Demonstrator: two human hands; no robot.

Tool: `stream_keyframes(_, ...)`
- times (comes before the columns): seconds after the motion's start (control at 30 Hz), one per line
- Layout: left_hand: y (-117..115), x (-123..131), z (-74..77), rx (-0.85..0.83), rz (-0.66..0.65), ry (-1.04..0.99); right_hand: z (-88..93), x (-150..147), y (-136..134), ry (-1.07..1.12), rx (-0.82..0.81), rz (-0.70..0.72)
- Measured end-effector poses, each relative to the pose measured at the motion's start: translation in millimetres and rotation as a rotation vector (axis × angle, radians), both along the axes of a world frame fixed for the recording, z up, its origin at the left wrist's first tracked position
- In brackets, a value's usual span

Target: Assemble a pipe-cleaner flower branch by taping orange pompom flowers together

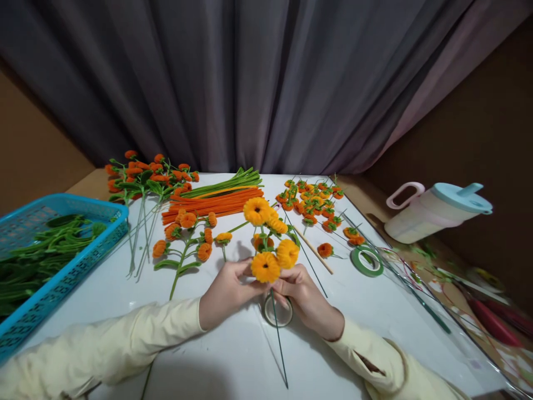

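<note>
My left hand (233, 291) and my right hand (306, 294) meet at the middle of the white table, fingers pinched round the stem of a yellow pipe-cleaner flower spray (266, 268). Several yellow blooms with dark centres stand above my fingers. A thin dark green wire stem (280, 339) slants down below them toward me. Under my right fingers shows a tape roll (278, 323); whether it is held or rests on the table I cannot tell. My fingertips are partly hidden behind the lowest blooms. Left of my hands lies a finished-looking orange flower branch (182, 261).
A blue basket (120, 214) of green leaf pieces stands at left. Behind lie orange flower stems (144, 172), orange pipe cleaners (208, 205) and green ones (233, 182). Small flower heads (312, 203), a green tape roll (377, 269), a wooden stick (314, 250) and a tumbler (428, 214) are at right.
</note>
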State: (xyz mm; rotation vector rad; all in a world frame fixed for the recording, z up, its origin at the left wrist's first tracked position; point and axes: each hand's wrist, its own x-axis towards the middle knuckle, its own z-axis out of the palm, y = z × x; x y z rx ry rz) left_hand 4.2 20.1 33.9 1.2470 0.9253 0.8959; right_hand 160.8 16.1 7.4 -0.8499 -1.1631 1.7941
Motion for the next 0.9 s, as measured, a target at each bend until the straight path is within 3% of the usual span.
stream_keyframes(0.1, 0, 2, -2.9, -0.030, 0.100, 0.054, 2.7, -2, -4, -0.078, 0.050, -0.020)
stream_keyframes(0.2, 1, 1, -8.1, -0.090, 0.072, 0.027, 2.3, -3, -4, -0.078, 0.036, 0.017)
stream_keyframes(0.43, 7, 1, -10.3, -0.158, -0.018, -0.141, -6.7, 0, 8, 0.096, -0.064, 0.214)
stream_keyframes(0.6, 9, 1, -13.8, -0.138, 0.035, -0.156, -10.8, 3, 14, 0.131, -0.054, 0.372)
stream_keyframes(0.9, 6, 2, -15.8, -0.147, -0.109, -0.157, -12.3, 4, 13, -0.024, 0.140, 0.289)
